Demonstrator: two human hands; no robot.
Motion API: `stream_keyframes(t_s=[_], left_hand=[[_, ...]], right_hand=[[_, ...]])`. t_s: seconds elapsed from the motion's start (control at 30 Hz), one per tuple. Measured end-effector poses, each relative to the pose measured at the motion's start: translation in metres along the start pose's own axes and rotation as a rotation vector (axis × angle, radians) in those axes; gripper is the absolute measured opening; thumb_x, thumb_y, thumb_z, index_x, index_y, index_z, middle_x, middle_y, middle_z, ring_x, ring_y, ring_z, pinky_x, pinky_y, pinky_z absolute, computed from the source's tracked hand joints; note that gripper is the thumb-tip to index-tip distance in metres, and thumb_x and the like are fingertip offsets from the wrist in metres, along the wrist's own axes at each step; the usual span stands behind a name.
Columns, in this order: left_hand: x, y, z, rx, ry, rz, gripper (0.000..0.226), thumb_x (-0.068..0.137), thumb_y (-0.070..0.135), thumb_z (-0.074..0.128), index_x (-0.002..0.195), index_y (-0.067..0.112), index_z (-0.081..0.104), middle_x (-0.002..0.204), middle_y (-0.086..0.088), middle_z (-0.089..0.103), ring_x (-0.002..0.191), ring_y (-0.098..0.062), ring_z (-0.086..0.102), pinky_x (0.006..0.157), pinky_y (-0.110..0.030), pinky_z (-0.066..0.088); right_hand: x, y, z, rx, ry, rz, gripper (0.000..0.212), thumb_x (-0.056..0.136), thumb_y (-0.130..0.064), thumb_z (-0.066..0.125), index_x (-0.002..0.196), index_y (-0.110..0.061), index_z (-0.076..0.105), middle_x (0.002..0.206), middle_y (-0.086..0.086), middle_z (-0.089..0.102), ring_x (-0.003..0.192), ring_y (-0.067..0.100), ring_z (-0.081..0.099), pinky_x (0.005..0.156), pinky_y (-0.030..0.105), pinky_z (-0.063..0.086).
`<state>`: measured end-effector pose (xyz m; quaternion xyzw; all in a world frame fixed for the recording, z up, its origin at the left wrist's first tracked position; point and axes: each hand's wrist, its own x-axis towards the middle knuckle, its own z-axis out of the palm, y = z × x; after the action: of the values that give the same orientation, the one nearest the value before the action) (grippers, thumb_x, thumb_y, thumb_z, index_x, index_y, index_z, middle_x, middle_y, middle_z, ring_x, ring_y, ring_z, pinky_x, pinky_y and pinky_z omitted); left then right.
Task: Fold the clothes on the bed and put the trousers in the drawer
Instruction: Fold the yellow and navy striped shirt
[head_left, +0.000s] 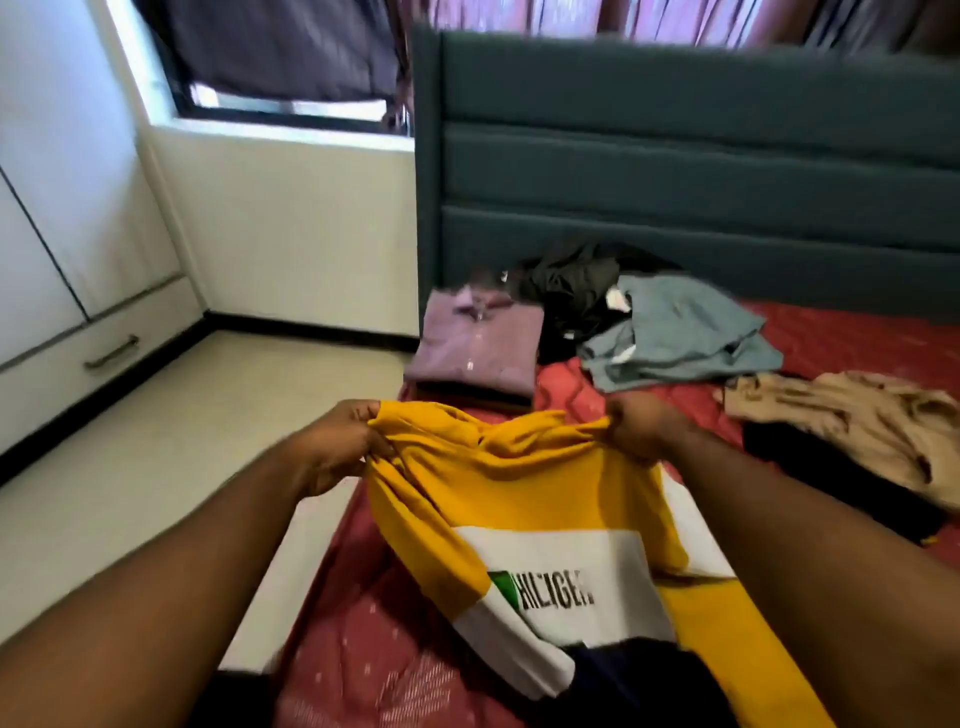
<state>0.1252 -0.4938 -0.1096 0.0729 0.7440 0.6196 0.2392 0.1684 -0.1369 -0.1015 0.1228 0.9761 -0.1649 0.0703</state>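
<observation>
While both hands pinch shoulders, yellow shirt (519, 493) hangs between left hand (337, 447) and right hand (641, 428).

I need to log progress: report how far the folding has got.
Done: one lilac shirt lies folded near the headboard. In hand: the left hand and right hand hold up the yellow shirt. Left: the grey-blue, dark and beige garments lie unfolded; the drawer is closed.

Take the teal padded headboard (696, 171) as your landmark. Left of it you see a window (280, 106) with a dark curtain (275, 47) hanging across its top. Above the headboard runs a band of pinkish curtain (597, 15). Further left of it stands a cream wall (291, 223), and below that lies the pale floor (208, 415).
</observation>
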Motion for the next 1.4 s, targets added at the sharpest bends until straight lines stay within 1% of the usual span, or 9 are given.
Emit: stream_keyframes(t_s=[0.13, 0.33, 0.47, 0.57, 0.77, 0.9, 1.03, 1.27, 1.4], left_hand=[[0.010, 0.158, -0.003, 0.078, 0.230, 0.466, 0.047, 0.078, -0.023, 0.046, 0.091, 0.013, 0.072, 0.070, 0.002, 0.070, 0.061, -0.011, 0.064, 0.051, -0.022, 0.050], [-0.020, 0.280, 0.010, 0.143, 0.509, 1.042, 0.065, 0.069, -0.020, 0.050, 0.123, 0.013, 0.065, 0.097, 0.007, 0.068, 0.083, 0.002, 0.063, 0.070, -0.005, 0.047], [-0.040, 0.207, 0.021, 0.427, 0.367, 1.089, 0.065, 0.067, 0.001, 0.059, 0.129, 0.019, 0.060, 0.106, 0.017, 0.065, 0.091, 0.019, 0.059, 0.077, -0.003, 0.043], [-0.030, 0.067, 0.027, 0.627, 0.200, 0.914, 0.040, 0.067, 0.017, 0.055, 0.106, 0.016, 0.066, 0.099, -0.007, 0.071, 0.091, -0.022, 0.068, 0.080, -0.035, 0.055], [-0.067, -0.188, 0.070, 1.452, -0.155, 0.538, 0.045, 0.062, 0.053, 0.076, 0.101, 0.046, 0.057, 0.122, 0.007, 0.063, 0.106, -0.022, 0.064, 0.066, -0.044, 0.049], [-0.061, -0.188, 0.070, 1.105, -0.004, 0.755, 0.030, 0.058, 0.026, 0.067, 0.084, 0.042, 0.068, 0.124, 0.005, 0.066, 0.116, -0.020, 0.055, 0.077, -0.039, 0.049], [-0.075, -0.174, 0.087, 0.699, -0.229, 0.467, 0.047, 0.063, 0.006, 0.046, 0.073, 0.046, 0.067, 0.077, 0.030, 0.069, 0.079, 0.005, 0.064, 0.073, -0.012, 0.046], [-0.106, -0.161, 0.104, 0.733, -0.499, 0.376, 0.025, 0.068, 0.023, 0.044, 0.069, 0.014, 0.067, 0.065, 0.012, 0.065, 0.058, 0.004, 0.055, 0.060, -0.016, 0.041], [-0.108, -0.173, 0.089, 0.310, -0.005, -0.087, 0.017, 0.079, 0.013, 0.051, 0.068, 0.013, 0.065, 0.057, -0.006, 0.061, 0.044, -0.013, 0.054, 0.048, -0.026, 0.040]], right_hand=[[-0.004, -0.015, -0.172, 0.149, 0.769, -0.015, 0.024, 0.073, 0.000, 0.059, 0.060, -0.013, 0.044, 0.074, 0.010, 0.048, 0.071, 0.030, 0.049, 0.061, 0.032, 0.033], [-0.064, -0.023, -0.295, 0.181, 1.233, -0.330, 0.025, 0.056, -0.010, 0.046, 0.071, 0.005, 0.058, 0.081, 0.022, 0.054, 0.076, 0.030, 0.051, 0.064, 0.038, 0.038], [-0.101, 0.006, -0.227, 0.106, 1.111, -0.429, 0.019, 0.057, -0.014, 0.055, 0.068, 0.001, 0.059, 0.071, 0.015, 0.056, 0.068, 0.026, 0.053, 0.061, 0.035, 0.039], [-0.119, 0.044, -0.118, 0.078, 0.855, -0.436, 0.010, 0.063, -0.023, 0.056, 0.067, -0.015, 0.053, 0.066, 0.001, 0.053, 0.062, 0.018, 0.051, 0.056, 0.032, 0.035], [-0.145, 0.144, 0.146, 0.156, 0.196, 0.010, 0.026, 0.075, -0.016, 0.059, 0.071, -0.040, 0.068, 0.089, 0.016, 0.067, 0.082, 0.027, 0.065, 0.074, 0.018, 0.036], [-0.152, 0.133, 0.183, 0.504, 0.356, 0.335, 0.021, 0.064, -0.015, 0.059, 0.080, -0.024, 0.069, 0.087, 0.014, 0.068, 0.080, 0.031, 0.066, 0.074, 0.036, 0.051], [-0.165, 0.103, 0.193, 0.931, 0.645, 0.733, 0.031, 0.062, 0.002, 0.067, 0.074, -0.021, 0.049, 0.080, 0.019, 0.062, 0.067, 0.033, 0.061, 0.063, 0.046, 0.055], [-0.162, 0.089, 0.189, 1.338, 0.377, 0.839, 0.027, 0.089, -0.011, 0.066, 0.072, -0.013, 0.046, 0.052, 0.011, 0.044, 0.028, 0.014, 0.038, 0.035, 0.019, 0.035], [-0.157, 0.078, 0.183, 1.415, 0.508, 0.751, 0.023, 0.094, -0.013, 0.059, 0.073, -0.018, 0.050, 0.080, 0.009, 0.057, 0.064, 0.019, 0.054, 0.046, 0.028, 0.049]])
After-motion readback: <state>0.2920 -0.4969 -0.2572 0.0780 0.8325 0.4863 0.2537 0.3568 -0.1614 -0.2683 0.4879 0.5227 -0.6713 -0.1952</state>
